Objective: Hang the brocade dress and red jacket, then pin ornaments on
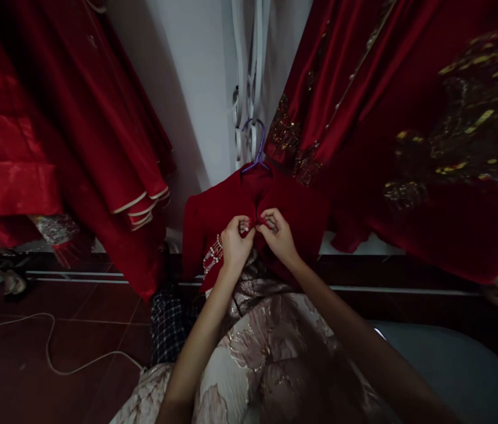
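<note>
A dark red jacket [213, 215] hangs on a purple hanger [255, 154] hooked to a white ornate frame [249, 70] against the wall. My left hand [235, 242] and my right hand [278, 234] meet at the middle of the jacket's front, both pinching the fabric at its opening. A beaded tassel [212, 254] dangles by my left wrist. A floral patterned cloth [271, 347] lies below my forearms.
Red satin garments [99, 129] hang at the left, and red gowns with gold embroidery [430, 135] at the right. A white cable [50, 347] trails over the dark red tiled floor. A grey surface [452, 365] sits at lower right.
</note>
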The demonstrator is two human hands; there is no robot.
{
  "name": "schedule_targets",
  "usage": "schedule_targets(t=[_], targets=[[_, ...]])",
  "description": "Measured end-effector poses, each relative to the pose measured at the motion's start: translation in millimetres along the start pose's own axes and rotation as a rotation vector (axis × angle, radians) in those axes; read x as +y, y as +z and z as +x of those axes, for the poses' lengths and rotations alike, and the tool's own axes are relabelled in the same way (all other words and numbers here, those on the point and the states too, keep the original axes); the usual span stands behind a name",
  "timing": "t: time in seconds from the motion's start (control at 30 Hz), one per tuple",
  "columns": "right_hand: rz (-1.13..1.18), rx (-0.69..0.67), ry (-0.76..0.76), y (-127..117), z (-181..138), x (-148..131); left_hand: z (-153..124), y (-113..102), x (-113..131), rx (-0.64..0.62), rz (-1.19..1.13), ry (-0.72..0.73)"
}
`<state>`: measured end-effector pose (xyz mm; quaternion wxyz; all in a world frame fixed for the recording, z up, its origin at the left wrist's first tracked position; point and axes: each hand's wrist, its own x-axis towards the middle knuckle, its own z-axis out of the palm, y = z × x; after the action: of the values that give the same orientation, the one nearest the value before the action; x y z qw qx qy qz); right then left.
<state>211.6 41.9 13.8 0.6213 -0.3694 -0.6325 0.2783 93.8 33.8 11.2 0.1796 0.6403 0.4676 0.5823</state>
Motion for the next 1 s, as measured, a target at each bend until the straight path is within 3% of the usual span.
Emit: schedule_targets(t=[0.13,0.33,0.6,0.8,1.0], targets=[[0.053,-0.03,0.042,-9,-6,-4,-4,-6,1,-0.031,-0.127,0.021],[0.047,-0.043,0.043,-15,-13,-9,-8,-6,-4,0.104,-0.254,-0.058],[-0.058,-0.038,0.027,-13,-11,-18,9,-30,13,-0.226,0.032,0.156],[-0.059,-0.014,0.042,-17,-7,-17,16,-30,2,-0.202,-0.066,0.06],[-0.109,-0.03,0.013,-13,-3,-18,18,-32,7,-0.28,0.008,0.142]])
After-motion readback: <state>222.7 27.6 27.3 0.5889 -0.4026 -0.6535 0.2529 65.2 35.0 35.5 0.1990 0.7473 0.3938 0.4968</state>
